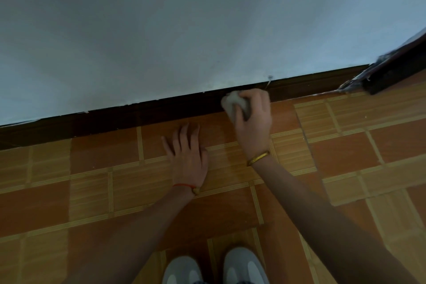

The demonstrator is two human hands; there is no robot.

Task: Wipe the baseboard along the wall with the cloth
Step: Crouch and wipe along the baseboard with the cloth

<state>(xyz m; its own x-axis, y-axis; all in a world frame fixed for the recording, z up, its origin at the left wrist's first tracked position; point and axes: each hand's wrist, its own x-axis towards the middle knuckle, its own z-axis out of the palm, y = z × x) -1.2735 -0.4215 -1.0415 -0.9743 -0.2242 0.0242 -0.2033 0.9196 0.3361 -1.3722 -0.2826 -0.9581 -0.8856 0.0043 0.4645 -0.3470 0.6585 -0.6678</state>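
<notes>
A dark brown baseboard (pixel 138 114) runs along the foot of the pale wall, rising from left to right across the view. My right hand (pixel 254 117) grips a bunched white cloth (pixel 231 102) and holds it against the baseboard. My left hand (pixel 187 157) lies flat on the floor tiles just below the baseboard, fingers straight and spread, holding nothing.
The floor (pixel 92 180) is orange and tan patterned tile. A dark door frame or door edge (pixel 396 69) meets the baseboard at the far right. A small mark with a thin line (pixel 269 79) shows on the wall above the cloth. My two grey shoes (pixel 216 267) are at the bottom.
</notes>
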